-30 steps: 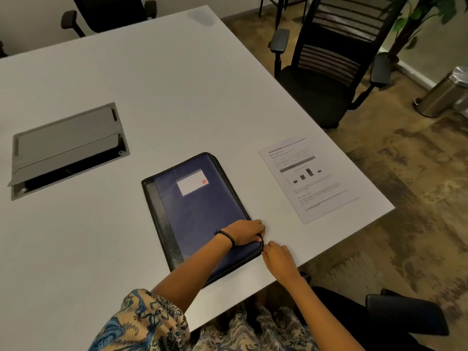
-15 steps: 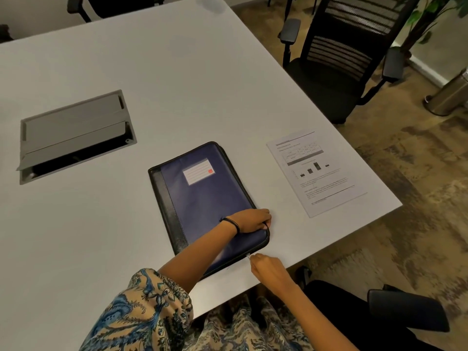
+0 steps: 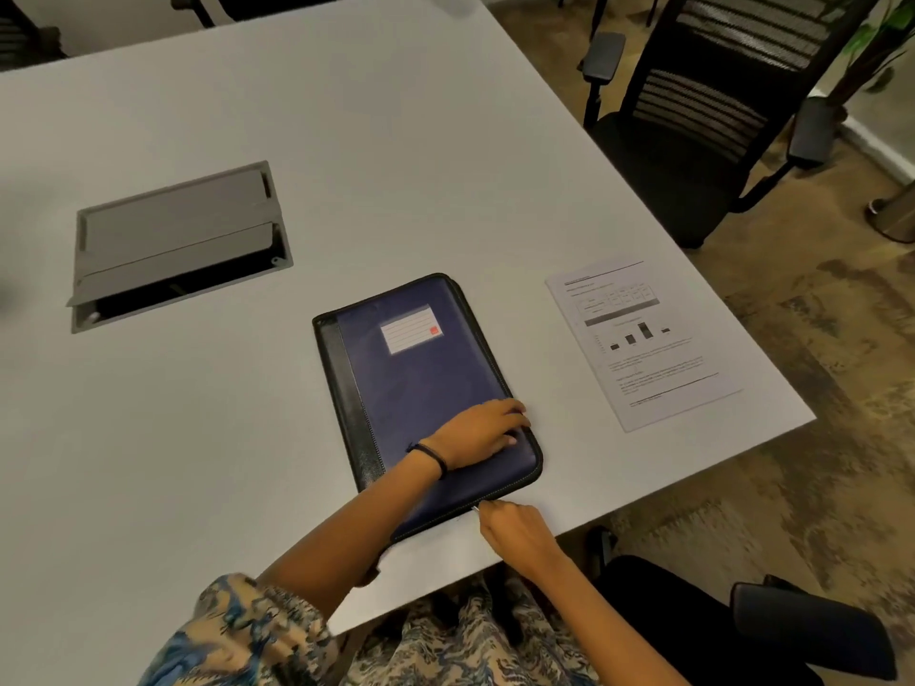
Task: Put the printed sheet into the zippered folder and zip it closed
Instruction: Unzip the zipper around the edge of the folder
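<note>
Here the dark blue zippered folder (image 3: pixel 421 388) lies flat on the white bench (image 3: pixel 396 141), close to the near edge, its cover down and its white label toward the far end. The left hand (image 3: pixel 482 433) rests on top of the folder's near right corner. Its fingers (image 3: pixel 510 420) are laid out fairly straight and flat against the cover, gripping nothing, and a dark wristband (image 3: pixel 430 455) circles the wrist. The right hand (image 3: pixel 515 529) sits just at the folder's near edge, its fingers (image 3: pixel 490 513) curled in and pinched on the small metal zipper pull (image 3: pixel 476 508), which sits partway along that near side.

The printed sheet (image 3: pixel 643 344) lies face up on the bench to the right of the folder. It is apart from the folder and near the bench's right edge, with a table, a small bar chart and lines of text showing on it.

Further left and farther off, a grey cable hatch (image 3: pixel 173 245) is set into the bench with its lid partly raised. A black office chair (image 3: pixel 718 116) stands on the floor beyond the right edge. A patterned sleeve (image 3: pixel 237 636) covers the upper left arm.
</note>
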### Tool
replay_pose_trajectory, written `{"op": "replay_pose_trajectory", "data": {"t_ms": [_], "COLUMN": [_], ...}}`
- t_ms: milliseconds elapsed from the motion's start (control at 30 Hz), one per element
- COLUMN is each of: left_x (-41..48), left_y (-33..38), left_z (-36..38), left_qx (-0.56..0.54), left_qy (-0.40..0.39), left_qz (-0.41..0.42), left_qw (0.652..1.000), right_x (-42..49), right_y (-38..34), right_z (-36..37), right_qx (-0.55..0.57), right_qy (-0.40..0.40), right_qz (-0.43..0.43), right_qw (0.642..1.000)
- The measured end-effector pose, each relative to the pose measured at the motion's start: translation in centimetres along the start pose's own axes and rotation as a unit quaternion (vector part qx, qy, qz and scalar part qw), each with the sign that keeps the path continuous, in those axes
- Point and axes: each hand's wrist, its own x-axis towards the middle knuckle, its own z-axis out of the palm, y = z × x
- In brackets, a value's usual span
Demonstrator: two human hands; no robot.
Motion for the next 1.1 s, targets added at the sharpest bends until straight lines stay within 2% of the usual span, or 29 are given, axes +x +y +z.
{"op": "replay_pose_trajectory", "data": {"t_ms": [100, 200, 267, 333, 400, 500, 633, 800, 1100], "left_x": [-4.7, -10.1, -13.4, -16.2, -18.0, -19.4, -19.6, -19.6, -19.6], "left_y": [-2.6, -4.7, -5.4, -5.4, -5.0, -4.3, -4.5, -4.3, -4.1], "left_z": [0.8, 2.3, 3.6, 5.3, 6.9, 8.2, 8.9, 9.2, 9.3], "left_qx": [0.034, -0.012, -0.060, -0.119, -0.210, -0.328, -0.324, -0.292, -0.297], "left_qy": [0.125, 0.214, 0.218, 0.183, 0.129, 0.052, 0.035, 0.067, 0.095], "left_qz": [-0.092, -0.238, -0.336, -0.400, -0.396, -0.324, -0.302, -0.333, -0.326], "left_qw": [0.987, 0.947, 0.914, 0.890, 0.885, 0.886, 0.896, 0.894, 0.892], "right_x": [0.3, 0.3, 0.3, 0.5, 0.6, 0.7, 0.9, 0.9, 1.0], "right_y": [0.3, 0.2, 0.1, -0.2, -0.3, -0.4, -0.2, -0.2, -2.0], "right_z": [0.5, 1.0, 1.4, 1.7, 2.0, 2.2, 2.1, 1.9, 1.6], "right_qx": [0.059, 0.096, 0.101, 0.086, 0.086, 0.095, 0.113, 0.116, 0.082], "right_qy": [-0.007, -0.006, -0.010, -0.022, -0.027, -0.031, -0.030, -0.044, -0.105], "right_qz": [-0.021, -0.022, -0.027, -0.033, -0.033, -0.033, -0.020, -0.036, -0.072], "right_qw": [0.998, 0.995, 0.994, 0.996, 0.995, 0.994, 0.993, 0.992, 0.988]}}
